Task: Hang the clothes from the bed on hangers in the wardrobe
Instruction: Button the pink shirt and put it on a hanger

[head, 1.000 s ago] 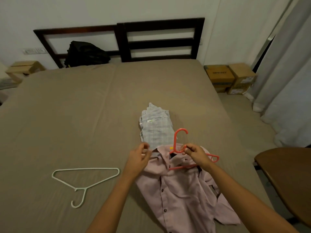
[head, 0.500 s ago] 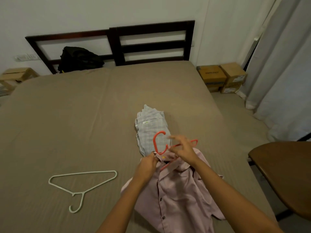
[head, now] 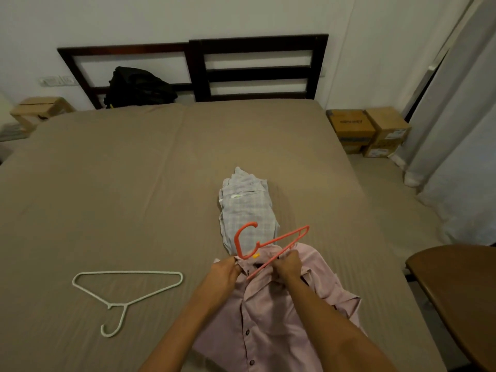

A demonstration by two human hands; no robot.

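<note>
Low centre, your left hand (head: 225, 275) pinches the shirt (head: 268, 318), right hand (head: 288, 267) grips the hanger (head: 236, 241) (half in); tugging could unseat it.

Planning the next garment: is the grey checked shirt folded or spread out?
Folded. The checked shirt lies as a narrow bundle with layered edges at its far end, no sleeves spread over the bed.

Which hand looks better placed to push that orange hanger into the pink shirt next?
Probably the right hand: it grips the orange hanger at its lower bar. The left hand pinches the collar of the pink shirt, steadying it.
</note>
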